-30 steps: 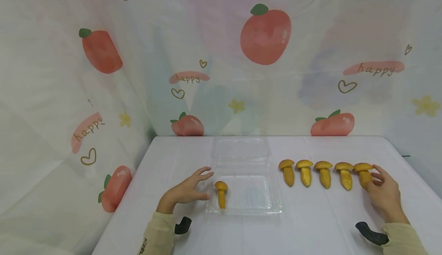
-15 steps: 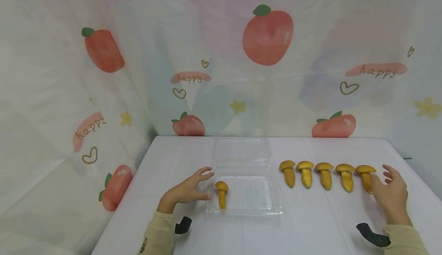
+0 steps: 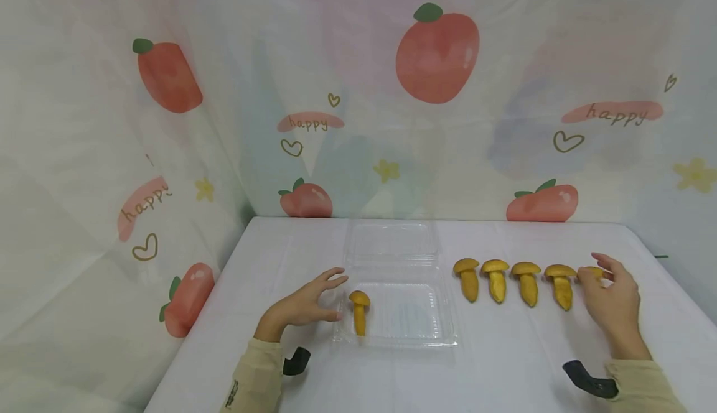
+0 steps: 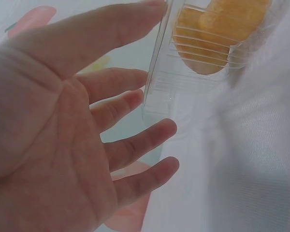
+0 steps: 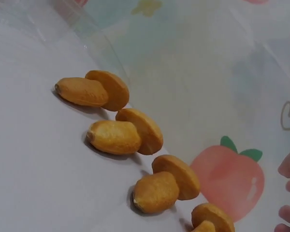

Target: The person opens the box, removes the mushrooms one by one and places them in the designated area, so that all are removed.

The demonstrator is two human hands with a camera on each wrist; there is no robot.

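Observation:
A clear plastic clamshell box [image 3: 403,341] lies with its lid folded back, a yellow-brown mushroom [image 3: 360,313] at the left inside it. My left hand [image 3: 305,304] is at the box's left side, fingers spread and thumb at the rim; the left wrist view has that palm [image 4: 63,140] beside the clear wall. Several similar mushrooms lie in a row to the right of the box, among them one [image 3: 562,285] close to my right hand [image 3: 613,301]. That hand is over the rightmost mushroom [image 3: 597,272], thumb and fingers apart around its cap; its stem is hidden.
The row starts with a mushroom [image 3: 467,279] just right of the box. A white cloth covers the table [image 3: 493,363], and a fruit-printed curtain [image 3: 358,77] hangs behind it. Black straps [image 3: 590,380] stick out by both wrists.
My right hand backed off to the right of the rightmost mushroom, then came back left over it. My left hand stays by the box. The mushrooms keep their places in the row.

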